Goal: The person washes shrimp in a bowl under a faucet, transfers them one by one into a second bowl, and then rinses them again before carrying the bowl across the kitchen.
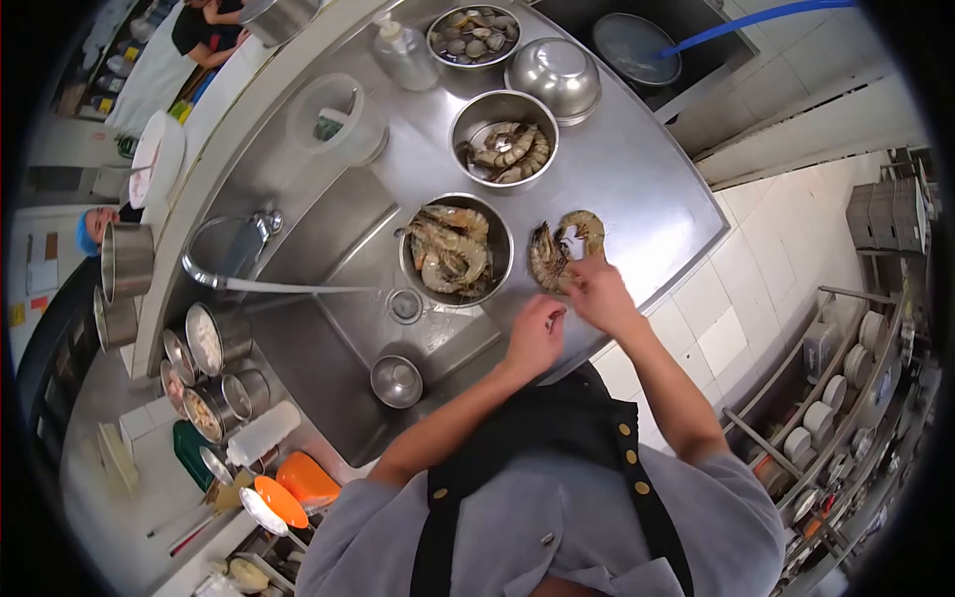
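Observation:
Raw prawns lie curled on the steel counter near its front edge, one prawn (545, 261) on the left and another prawn (585, 229) behind it. My right hand (604, 297) bends down over the near end of the left prawn, fingertips pinched on it. Close beside it, my left hand (535, 340) is closed, thumb against curled fingers; what they hold, if anything, is too small to name. Just left of the prawns stands a steel bowl (508, 261) heaped with prawns. Farther back, a second steel bowl (455, 149) contains several more prawns.
At the back are a bowl of clams (476, 42), an upturned metal bowl (557, 75), a soap bottle (403, 55) and a plastic tub (338, 119). Left is the sink (308, 338) with a long faucet (288, 288) and a small bowl (396, 382). Shelving stands right.

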{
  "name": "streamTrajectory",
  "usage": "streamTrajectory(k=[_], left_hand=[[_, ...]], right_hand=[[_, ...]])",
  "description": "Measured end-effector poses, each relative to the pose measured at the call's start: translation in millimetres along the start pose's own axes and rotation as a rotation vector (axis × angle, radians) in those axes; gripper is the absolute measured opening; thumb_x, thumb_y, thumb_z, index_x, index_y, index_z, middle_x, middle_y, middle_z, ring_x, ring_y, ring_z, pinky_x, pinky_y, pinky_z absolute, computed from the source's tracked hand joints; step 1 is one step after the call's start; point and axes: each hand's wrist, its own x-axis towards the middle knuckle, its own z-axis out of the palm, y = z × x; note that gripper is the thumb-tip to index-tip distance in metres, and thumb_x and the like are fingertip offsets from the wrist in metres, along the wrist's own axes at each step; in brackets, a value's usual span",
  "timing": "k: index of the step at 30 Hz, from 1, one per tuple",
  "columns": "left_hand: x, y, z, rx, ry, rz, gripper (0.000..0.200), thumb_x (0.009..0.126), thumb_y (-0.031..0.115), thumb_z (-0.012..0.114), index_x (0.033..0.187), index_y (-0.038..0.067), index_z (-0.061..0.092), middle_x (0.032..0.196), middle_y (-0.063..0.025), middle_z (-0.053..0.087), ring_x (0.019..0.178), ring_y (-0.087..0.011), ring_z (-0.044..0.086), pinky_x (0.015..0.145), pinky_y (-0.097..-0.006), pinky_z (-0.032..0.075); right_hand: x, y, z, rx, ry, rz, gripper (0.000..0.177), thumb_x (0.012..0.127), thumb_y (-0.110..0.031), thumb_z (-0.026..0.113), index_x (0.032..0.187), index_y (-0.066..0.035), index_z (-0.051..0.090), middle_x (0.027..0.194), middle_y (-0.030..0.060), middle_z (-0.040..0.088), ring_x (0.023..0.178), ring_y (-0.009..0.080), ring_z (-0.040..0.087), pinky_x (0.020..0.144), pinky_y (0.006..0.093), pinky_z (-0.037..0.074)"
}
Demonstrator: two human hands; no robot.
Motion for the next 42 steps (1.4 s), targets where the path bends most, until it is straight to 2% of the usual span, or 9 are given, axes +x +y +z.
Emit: streamTrajectory(k=[7, 14, 21, 25, 29, 33, 35, 37, 42], left_hand=[[-53.9, -47.1, -9.7, -0.605, 0.008, -0.53, 0.014, 0.085, 0.003, 0.055, 0.098, 0.0, 0.058, 0.081, -0.0041, 0.062, 0.073, -0.0128, 0.06, 0.062, -0.0261, 0.05], [-6.1, -24.3, 3.9, -1.057, 0.05, -0.489, 0.029, 0.09, 0.017, 0.058, 0.112, -0.001, 0.057, 0.094, -0.0037, 0.062, 0.084, -0.0121, 0.059, 0.075, -0.0285, 0.049], [-10.3, -55.8, 5.8, -1.009, -0.163, -0.538, 0.033, 0.087, 0.013, 0.062, 0.115, -0.003, 0.056, 0.102, -0.0077, 0.063, 0.087, -0.0151, 0.061, 0.077, -0.0293, 0.051], [-10.6, -49.7, 2.5, -1.016, -0.001, -0.599, 0.032, 0.087, 0.008, 0.059, 0.116, -0.005, 0.055, 0.103, -0.0099, 0.062, 0.088, -0.0177, 0.062, 0.074, -0.0313, 0.053], [-11.5, -66.0, -9.1, -0.99, 0.03, -0.539, 0.035, 0.086, 0.0, 0.055, 0.12, -0.007, 0.05, 0.105, -0.0125, 0.061, 0.089, -0.0211, 0.063, 0.074, -0.0346, 0.055], [-10.7, -64.3, -13.0, -0.943, 0.036, -0.519, 0.042, 0.085, -0.002, 0.055, 0.125, -0.006, 0.044, 0.106, -0.0129, 0.06, 0.092, -0.0208, 0.061, 0.077, -0.0352, 0.053], [-14.4, -62.0, -14.0, -0.928, 0.022, -0.525, 0.043, 0.084, -0.002, 0.055, 0.126, -0.006, 0.043, 0.106, -0.013, 0.06, 0.093, -0.0206, 0.061, 0.077, -0.035, 0.053], [-18.5, -59.7, -18.2, -0.888, 0.034, -0.519, 0.04, 0.084, -0.003, 0.054, 0.123, -0.005, 0.044, 0.106, -0.0127, 0.06, 0.091, -0.0199, 0.061, 0.074, -0.0336, 0.052], [-30.0, -48.2, -24.9, -0.913, 0.004, -0.525, 0.038, 0.084, -0.003, 0.055, 0.121, -0.004, 0.045, 0.106, -0.0123, 0.06, 0.091, -0.0194, 0.061, 0.072, -0.0323, 0.052]], right_hand=[[7.2, -2.1, 50.4, -0.463, -0.158, -0.114, 0.027, 0.068, -0.016, 0.064, 0.084, 0.003, 0.056, 0.09, 0.0224, 0.057, 0.089, 0.0363, 0.055, 0.074, 0.0418, 0.049], [-26.9, -13.8, 26.6, 0.183, 0.036, 0.11, 0.03, 0.067, -0.018, 0.073, 0.087, 0.003, 0.065, 0.07, 0.0146, 0.063, 0.061, 0.0213, 0.06, 0.06, 0.0315, 0.049], [-64.1, -4.1, 37.2, 0.395, -0.059, 0.381, 0.027, 0.073, -0.017, 0.07, 0.09, 0.003, 0.065, 0.069, 0.0082, 0.064, 0.061, 0.0099, 0.056, 0.058, 0.0269, 0.048], [-65.1, -28.5, 22.1, 0.388, 0.0, 0.398, 0.023, 0.077, -0.012, 0.068, 0.092, 0.005, 0.064, 0.071, 0.0027, 0.063, 0.064, 0.0067, 0.054, 0.058, 0.0234, 0.046], [-61.3, 18.9, -5.7, 0.618, 0.311, 0.457, 0.03, 0.078, -0.009, 0.064, 0.106, 0.003, 0.061, 0.079, 0.0061, 0.065, 0.068, 0.009, 0.057, 0.06, 0.0251, 0.047], [-49.8, 50.0, -25.1, 0.612, 0.215, 0.615, 0.034, 0.079, -0.009, 0.064, 0.111, 0.002, 0.06, 0.079, 0.0056, 0.063, 0.07, 0.0104, 0.057, 0.065, 0.026, 0.047], [-48.9, 71.8, -25.3, 0.556, 0.188, 0.639, 0.032, 0.077, -0.011, 0.064, 0.107, 0.0, 0.063, 0.082, 0.0088, 0.065, 0.071, 0.0147, 0.06, 0.068, 0.0284, 0.048], [-46.6, 73.3, -29.3, -0.081, 0.35, 0.464, 0.031, 0.075, -0.013, 0.064, 0.104, -0.002, 0.064, 0.088, 0.0131, 0.066, 0.075, 0.0207, 0.062, 0.071, 0.0316, 0.05], [-23.2, 73.3, -30.7, 0.023, 0.411, 0.414, 0.026, 0.074, -0.013, 0.063, 0.097, -0.001, 0.066, 0.09, 0.0145, 0.066, 0.078, 0.0251, 0.063, 0.073, 0.0337, 0.051]])
